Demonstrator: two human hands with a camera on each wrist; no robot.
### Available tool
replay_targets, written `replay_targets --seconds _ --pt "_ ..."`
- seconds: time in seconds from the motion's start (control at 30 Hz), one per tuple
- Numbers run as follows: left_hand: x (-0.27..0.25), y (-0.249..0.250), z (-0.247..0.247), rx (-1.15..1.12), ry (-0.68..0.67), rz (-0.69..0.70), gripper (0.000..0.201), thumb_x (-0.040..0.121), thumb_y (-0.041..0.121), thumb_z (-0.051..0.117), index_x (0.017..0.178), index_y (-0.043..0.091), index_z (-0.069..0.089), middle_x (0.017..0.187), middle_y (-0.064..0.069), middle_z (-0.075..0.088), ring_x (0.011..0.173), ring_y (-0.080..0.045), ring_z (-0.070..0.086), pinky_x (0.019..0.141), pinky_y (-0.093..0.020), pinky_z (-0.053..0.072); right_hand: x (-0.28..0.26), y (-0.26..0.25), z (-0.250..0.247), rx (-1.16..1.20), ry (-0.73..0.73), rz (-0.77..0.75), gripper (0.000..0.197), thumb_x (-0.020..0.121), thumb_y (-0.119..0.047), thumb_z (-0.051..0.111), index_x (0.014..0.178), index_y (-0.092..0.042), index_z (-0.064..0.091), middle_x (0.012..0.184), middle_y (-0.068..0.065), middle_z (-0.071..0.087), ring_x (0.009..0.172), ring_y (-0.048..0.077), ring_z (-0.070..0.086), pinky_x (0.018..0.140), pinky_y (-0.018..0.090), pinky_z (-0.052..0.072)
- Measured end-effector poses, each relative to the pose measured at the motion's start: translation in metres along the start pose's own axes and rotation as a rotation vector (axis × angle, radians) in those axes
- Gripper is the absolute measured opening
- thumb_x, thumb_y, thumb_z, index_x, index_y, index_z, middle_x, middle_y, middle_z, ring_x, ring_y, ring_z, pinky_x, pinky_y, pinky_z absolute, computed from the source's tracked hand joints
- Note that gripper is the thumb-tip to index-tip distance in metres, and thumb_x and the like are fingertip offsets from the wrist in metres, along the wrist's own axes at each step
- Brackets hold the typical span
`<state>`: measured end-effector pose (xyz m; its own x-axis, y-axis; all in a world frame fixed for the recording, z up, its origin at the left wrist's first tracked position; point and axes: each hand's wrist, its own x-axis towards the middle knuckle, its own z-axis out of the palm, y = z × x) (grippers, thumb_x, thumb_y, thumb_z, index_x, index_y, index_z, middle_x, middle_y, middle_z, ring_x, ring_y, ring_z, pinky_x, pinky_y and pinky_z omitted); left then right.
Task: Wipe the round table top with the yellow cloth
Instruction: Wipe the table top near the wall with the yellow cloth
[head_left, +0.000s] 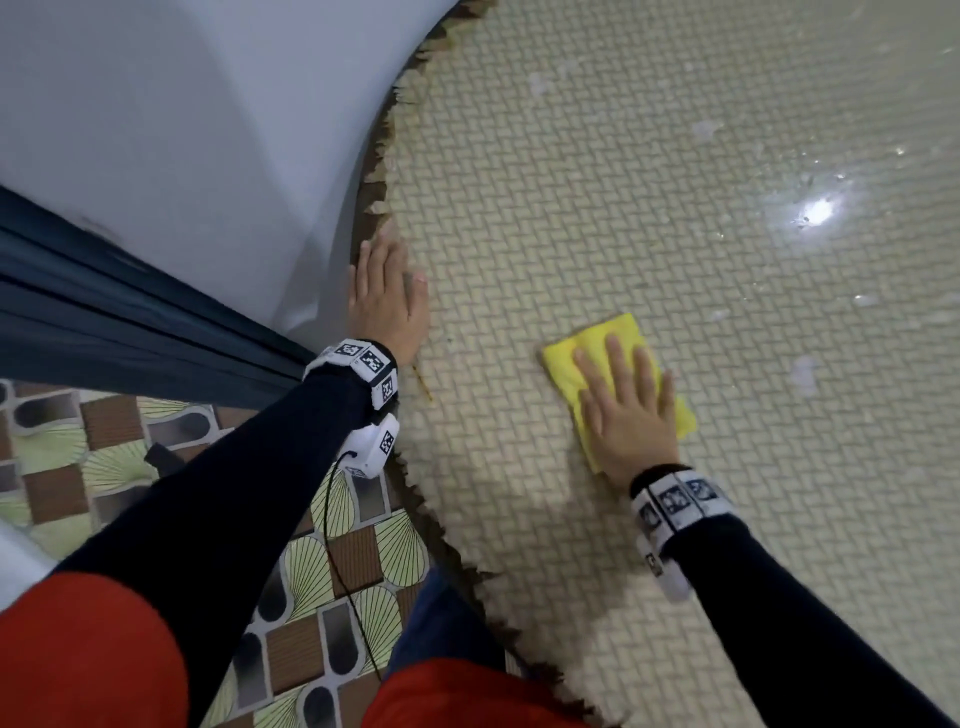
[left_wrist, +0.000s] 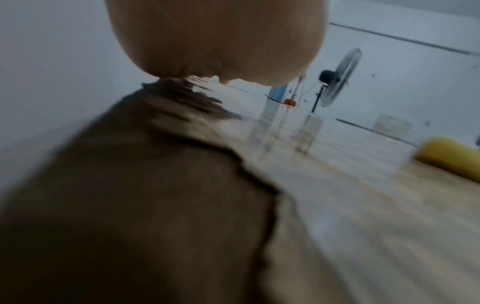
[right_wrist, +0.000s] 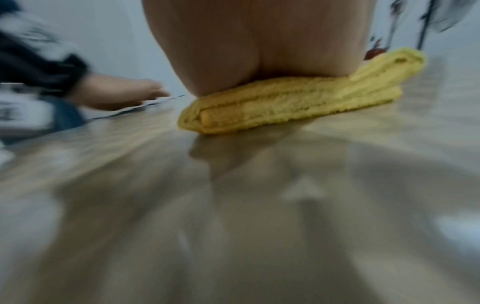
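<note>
Flat on the folded yellow cloth (head_left: 621, 374), the right hand (head_left: 626, 410) presses it down with fingers (head_left: 618, 358) straight and spread, gripping nothing, the cloth lying on the woven-patterned round tabletop (head_left: 649, 156) toward its 8 o'clock side. Over at 9 o'clock from the cloth, well apart from it, the left hand (head_left: 387, 291) rests palm-down on the ragged brown tabletop rim, its fingers straight and together, holding nothing. White smears and a bright glare spot (head_left: 816, 212) mark the surface toward 2 o'clock.
</note>
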<state>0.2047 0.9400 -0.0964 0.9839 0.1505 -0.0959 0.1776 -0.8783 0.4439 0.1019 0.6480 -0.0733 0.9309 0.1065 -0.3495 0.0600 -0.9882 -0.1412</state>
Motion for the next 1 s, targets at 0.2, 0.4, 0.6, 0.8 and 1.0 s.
replay_targets --seconds 0.2,0.4,0.6,0.8,1.0 --pt "-0.060 -0.005 -0.006 0.045 -0.051 0.035 0.055 0.104 0.034 0.026 0.154 0.013 0.018 0.163 -0.004 0.006 0.150 -0.020 0.001 0.121 -0.039 -0.001 0.061 -0.036 -0.017 0.087 -0.040 0.179 0.053 0.102 -0.045 0.012 0.151 -0.040 -0.008 0.158 -0.005 -0.022 0.146 0.027 -0.017 0.114 0.059 -0.006" --pt "-0.138 0.010 0.018 0.172 0.019 -0.004 0.060 0.100 0.037 0.026 0.153 0.009 0.020 0.162 -0.007 0.014 0.149 -0.022 0.006 0.121 -0.041 -0.002 -0.057 -0.041 0.025 -0.007 -0.131 -0.216 0.055 0.101 -0.040 0.010 0.151 -0.037 -0.012 0.157 -0.009 -0.025 0.147 0.022 -0.014 0.114 0.051 -0.010" --pt "-0.225 0.040 0.046 0.218 0.045 0.024 0.064 0.097 0.040 0.021 0.149 0.005 0.029 0.159 -0.013 0.022 0.147 -0.029 0.017 0.120 -0.039 0.000 -0.156 0.092 0.041 0.074 0.003 -0.029 0.054 0.097 -0.047 0.011 0.151 -0.041 0.009 0.161 -0.010 0.000 0.146 0.024 0.011 0.113 0.052 0.012" --pt "-0.287 0.076 0.077 0.167 0.052 0.038 0.063 0.097 0.043 0.019 0.149 0.010 0.030 0.159 -0.011 0.021 0.148 -0.028 0.016 0.119 -0.039 -0.001 -0.108 0.110 0.026 0.163 0.097 0.206 0.055 0.102 -0.039 0.023 0.153 -0.033 0.006 0.161 -0.001 -0.008 0.147 0.030 0.001 0.115 0.052 0.005" --pt "-0.300 0.090 0.089 0.209 0.043 0.042 0.056 0.097 0.038 0.029 0.145 0.011 0.039 0.155 -0.012 0.031 0.145 -0.030 0.025 0.118 -0.047 0.011 -0.141 0.068 0.053 0.072 0.041 -0.144 0.054 0.103 -0.038 0.026 0.154 -0.031 0.009 0.162 0.000 -0.002 0.146 0.031 0.007 0.115 0.052 0.008"
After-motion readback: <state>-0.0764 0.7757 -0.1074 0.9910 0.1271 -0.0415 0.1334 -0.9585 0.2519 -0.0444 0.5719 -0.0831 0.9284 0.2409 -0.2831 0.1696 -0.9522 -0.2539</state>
